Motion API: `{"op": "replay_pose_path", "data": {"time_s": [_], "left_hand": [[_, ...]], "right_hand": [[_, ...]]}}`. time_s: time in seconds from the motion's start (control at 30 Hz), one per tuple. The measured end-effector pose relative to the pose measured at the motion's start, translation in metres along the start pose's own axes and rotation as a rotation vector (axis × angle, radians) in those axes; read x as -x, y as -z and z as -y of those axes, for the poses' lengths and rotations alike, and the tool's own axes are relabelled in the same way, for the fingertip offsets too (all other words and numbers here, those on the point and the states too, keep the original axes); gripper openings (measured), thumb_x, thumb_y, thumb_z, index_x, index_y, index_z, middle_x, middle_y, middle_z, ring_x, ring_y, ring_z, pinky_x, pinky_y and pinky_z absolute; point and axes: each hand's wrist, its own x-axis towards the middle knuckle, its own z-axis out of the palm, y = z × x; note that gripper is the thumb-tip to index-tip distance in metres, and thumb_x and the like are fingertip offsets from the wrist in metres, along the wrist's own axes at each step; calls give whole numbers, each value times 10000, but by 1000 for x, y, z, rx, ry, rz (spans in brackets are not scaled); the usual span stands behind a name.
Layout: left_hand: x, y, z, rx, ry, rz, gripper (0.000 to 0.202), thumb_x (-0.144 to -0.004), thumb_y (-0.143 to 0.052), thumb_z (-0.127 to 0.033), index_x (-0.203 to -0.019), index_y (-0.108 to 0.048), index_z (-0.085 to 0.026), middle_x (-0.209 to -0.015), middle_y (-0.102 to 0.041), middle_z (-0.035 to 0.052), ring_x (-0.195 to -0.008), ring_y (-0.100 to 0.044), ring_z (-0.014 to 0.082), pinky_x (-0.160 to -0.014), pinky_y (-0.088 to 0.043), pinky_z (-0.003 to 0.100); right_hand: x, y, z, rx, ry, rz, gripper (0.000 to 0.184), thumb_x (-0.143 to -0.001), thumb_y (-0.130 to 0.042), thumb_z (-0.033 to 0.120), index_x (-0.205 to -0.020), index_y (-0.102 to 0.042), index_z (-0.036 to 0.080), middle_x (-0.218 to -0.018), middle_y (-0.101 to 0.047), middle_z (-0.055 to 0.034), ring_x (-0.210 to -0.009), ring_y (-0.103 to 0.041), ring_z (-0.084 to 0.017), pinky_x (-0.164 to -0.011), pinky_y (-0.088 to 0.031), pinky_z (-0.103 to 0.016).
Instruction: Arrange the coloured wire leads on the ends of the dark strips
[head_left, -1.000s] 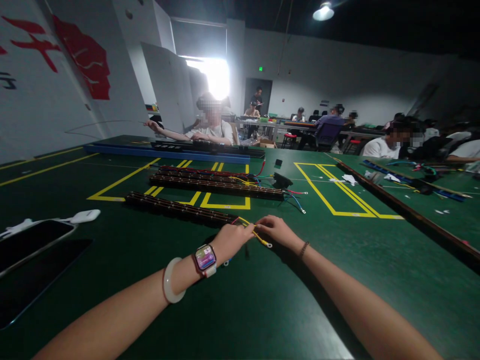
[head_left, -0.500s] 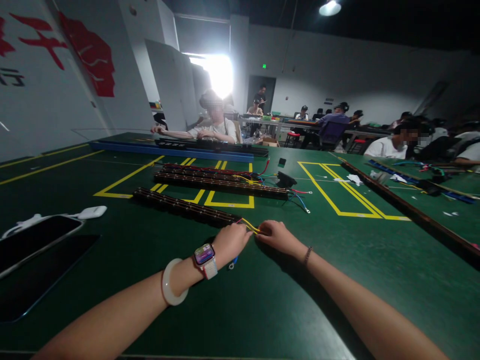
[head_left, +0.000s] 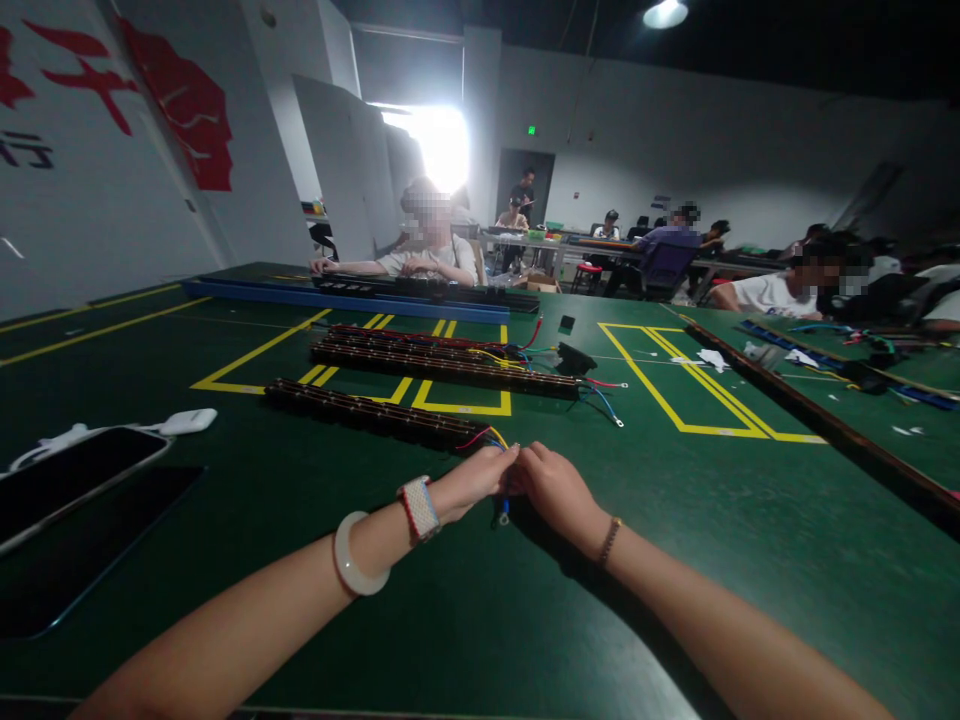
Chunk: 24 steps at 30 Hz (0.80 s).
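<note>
A long dark strip (head_left: 375, 412) with thin metal lines along its top lies on the green table in front of me. Yellow wires (head_left: 498, 436) and a pink wire (head_left: 472, 440) come out of its right end. My left hand (head_left: 480, 480) is closed on the wires just past that end, fingertips pinched. Against it, my right hand (head_left: 553, 488) is closed too, its fingers bent round the same wires and partly hidden. Below the fingers hangs a blue wire (head_left: 504, 506) with a ring terminal.
Behind lie more dark strips (head_left: 442, 362) with coloured wires and a black plastic piece (head_left: 575, 359). To the left are a phone (head_left: 90, 480) and a white charger (head_left: 189, 421). A long dark bar (head_left: 810, 410) lies right. A co-worker (head_left: 431, 245) sits opposite.
My left hand has turned over and moved right, meeting my right hand at the wires. The blue wire's ring terminal has swung right with it. The strip stays where it was.
</note>
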Motion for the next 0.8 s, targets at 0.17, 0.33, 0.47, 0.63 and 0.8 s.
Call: {"op": "replay_pose_path", "data": {"time_s": [0.17, 0.33, 0.47, 0.63, 0.8], "left_hand": [[-2, 0, 7, 65, -28, -100, 286, -840, -544, -404, -808, -575, -121, -727, -616, 39, -688, -582, 133, -709, -438, 279], [-3, 1, 12, 185, -58, -135, 190, -876, -506, -295, -816, -566, -125, -800, -630, 68, -759, -594, 146, -732, -446, 274], [-1, -1, 11, 225, -29, -172, 154, -904, -453, -229, -855, -571, -143, -869, -643, 64, -832, -600, 136, -767, -430, 246], [2, -2, 8, 215, -33, -186, 148, -918, -427, -222, -878, -548, -146, -907, -639, 69, -840, -594, 139, -777, -441, 263], [3, -2, 4, 178, -16, -145, 171, -931, -402, -255, -892, -517, -135, -788, -614, 49, -697, -592, 117, -701, -463, 253]], "right_hand": [[7, 8, 17, -89, 25, -6, 182, -849, -453, 102, -967, -585, 142, -889, -553, -73, -735, -516, -150, -682, -424, -252], [6, 16, 16, -422, 73, 32, 210, -773, -524, 78, -940, -615, 165, -926, -522, -56, -834, -513, -145, -771, -448, -256], [2, 17, 6, -559, 25, 70, 196, -774, -550, 103, -932, -644, 168, -887, -504, -37, -818, -509, -139, -760, -452, -257], [-1, 16, -1, -589, -13, 100, 298, -763, -560, 115, -1041, -640, 185, -873, -570, -32, -792, -534, -140, -737, -452, -265], [-2, 22, -6, -693, -134, 143, 325, -796, -503, 141, -1112, -567, 179, -749, -608, 3, -624, -549, -112, -574, -435, -227]]}}
